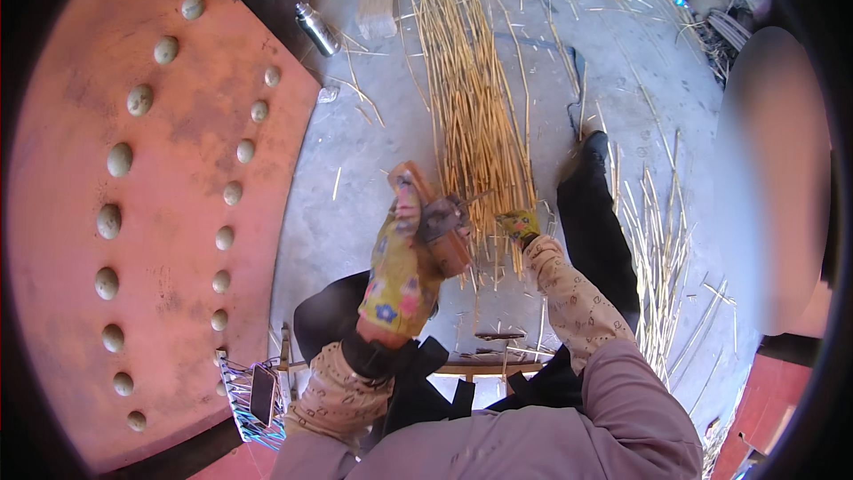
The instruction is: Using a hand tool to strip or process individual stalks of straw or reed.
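- Head view shows you sitting on the grey concrete floor (pixel 355 178), looking down at your two hands in the middle of the frame.
- Your left hand (pixel 404 253) wears a yellow flowered glove. It is clenched around a small hand tool (pixel 440 227) with a reddish-brown handle and a dark metal part. I cannot tell just what kind of tool it is.
- Your right hand (pixel 520 227) is also gloved. It is closed around the near ends of some stalks from the bundle of straw stalks (pixel 475 116).
- That bundle lies on the floor and runs from your hands up to the top middle of the frame, where it fans out.
- The tool sits just beside the stalk ends, right next to your right hand.
- I think the work is only part done. Most of the bundle looks whole, with a lot left to work through.
- A smaller pile of loose stalks (pixel 662 249) lies at the right, past your dark trouser leg (pixel 595 222). Small bits are spread over the floor near your knees.
- A big orange metal door (pixel 169 240) with round studs fills the left side.
- A steel bottle (pixel 317 28) lies at the upper left of the floor.
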Action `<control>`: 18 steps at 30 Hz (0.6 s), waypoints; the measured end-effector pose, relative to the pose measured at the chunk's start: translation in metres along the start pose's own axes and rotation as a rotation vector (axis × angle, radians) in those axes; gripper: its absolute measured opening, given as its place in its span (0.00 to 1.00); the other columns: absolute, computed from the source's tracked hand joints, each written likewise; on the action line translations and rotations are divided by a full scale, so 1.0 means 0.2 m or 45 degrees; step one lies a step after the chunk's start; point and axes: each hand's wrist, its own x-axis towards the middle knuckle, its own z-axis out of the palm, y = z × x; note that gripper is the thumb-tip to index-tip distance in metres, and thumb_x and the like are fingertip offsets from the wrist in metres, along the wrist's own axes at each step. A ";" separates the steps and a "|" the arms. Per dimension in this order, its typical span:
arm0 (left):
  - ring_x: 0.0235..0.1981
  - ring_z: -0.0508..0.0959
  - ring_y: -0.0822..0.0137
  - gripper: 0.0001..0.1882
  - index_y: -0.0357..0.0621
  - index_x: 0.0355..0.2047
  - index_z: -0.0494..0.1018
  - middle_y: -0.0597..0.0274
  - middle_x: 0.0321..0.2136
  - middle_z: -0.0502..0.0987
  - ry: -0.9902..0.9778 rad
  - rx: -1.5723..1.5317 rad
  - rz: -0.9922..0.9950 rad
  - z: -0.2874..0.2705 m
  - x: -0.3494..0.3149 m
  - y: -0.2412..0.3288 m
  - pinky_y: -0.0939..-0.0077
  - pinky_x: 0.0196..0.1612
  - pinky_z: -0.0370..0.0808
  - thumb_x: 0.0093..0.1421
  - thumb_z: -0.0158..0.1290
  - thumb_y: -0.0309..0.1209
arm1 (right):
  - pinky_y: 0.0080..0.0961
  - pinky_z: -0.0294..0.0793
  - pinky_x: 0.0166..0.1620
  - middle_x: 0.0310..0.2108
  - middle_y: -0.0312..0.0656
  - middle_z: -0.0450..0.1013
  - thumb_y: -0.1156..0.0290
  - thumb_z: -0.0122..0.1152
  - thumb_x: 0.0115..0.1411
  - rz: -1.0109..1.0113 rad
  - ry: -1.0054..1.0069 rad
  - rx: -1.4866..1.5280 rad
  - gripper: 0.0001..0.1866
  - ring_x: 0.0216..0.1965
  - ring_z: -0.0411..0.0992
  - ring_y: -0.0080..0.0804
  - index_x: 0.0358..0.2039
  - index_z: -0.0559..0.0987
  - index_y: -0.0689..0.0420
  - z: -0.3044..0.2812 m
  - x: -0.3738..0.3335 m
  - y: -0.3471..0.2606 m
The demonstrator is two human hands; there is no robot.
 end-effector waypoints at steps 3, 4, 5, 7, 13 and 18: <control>0.25 0.71 0.70 0.24 0.42 0.33 0.65 0.63 0.24 0.70 -0.068 -0.022 -0.021 -0.01 0.00 -0.08 0.76 0.28 0.69 0.53 0.44 0.52 | 0.26 0.68 0.34 0.30 0.44 0.72 0.69 0.48 0.51 -0.047 0.045 0.146 0.12 0.30 0.69 0.40 0.36 0.74 0.54 -0.20 -0.07 -0.11; 0.24 0.70 0.71 0.20 0.42 0.30 0.67 0.65 0.23 0.70 -0.024 0.092 -0.103 0.00 -0.02 -0.10 0.78 0.28 0.68 0.54 0.45 0.49 | 0.26 0.68 0.34 0.30 0.44 0.72 0.69 0.49 0.51 0.029 -0.173 0.754 0.12 0.30 0.69 0.38 0.37 0.73 0.55 -0.26 -0.09 -0.14; 0.22 0.69 0.73 0.17 0.43 0.28 0.68 0.67 0.21 0.69 0.020 0.206 -0.183 0.01 -0.05 -0.11 0.81 0.27 0.67 0.55 0.45 0.46 | 0.26 0.68 0.35 0.31 0.43 0.72 0.70 0.50 0.50 0.096 -0.396 1.357 0.13 0.30 0.69 0.37 0.38 0.73 0.55 -0.32 -0.13 -0.17; 0.20 0.70 0.71 0.17 0.43 0.25 0.69 0.66 0.20 0.71 0.028 0.287 -0.221 -0.04 -0.07 -0.18 0.80 0.24 0.68 0.55 0.45 0.45 | 0.25 0.67 0.36 0.33 0.41 0.71 0.71 0.50 0.51 -0.245 -0.381 1.239 0.13 0.32 0.69 0.34 0.38 0.73 0.56 -0.42 -0.25 -0.26; 0.23 0.72 0.68 0.17 0.44 0.37 0.68 0.63 0.25 0.72 -0.486 0.189 -0.644 -0.16 -0.18 -0.50 0.75 0.26 0.70 0.53 0.48 0.43 | 0.23 0.69 0.38 0.40 0.45 0.68 0.73 0.50 0.53 -0.559 -0.777 0.789 0.17 0.39 0.68 0.29 0.43 0.67 0.65 -0.18 -0.38 0.01; 0.22 0.70 0.71 0.15 0.48 0.33 0.66 0.66 0.23 0.69 -0.425 0.100 -0.532 -0.25 -0.60 -0.51 0.76 0.25 0.69 0.53 0.47 0.44 | 0.32 0.68 0.39 0.29 0.39 0.71 0.71 0.56 0.49 -0.495 -1.025 2.056 0.13 0.32 0.69 0.35 0.35 0.71 0.63 -0.51 -0.68 -0.54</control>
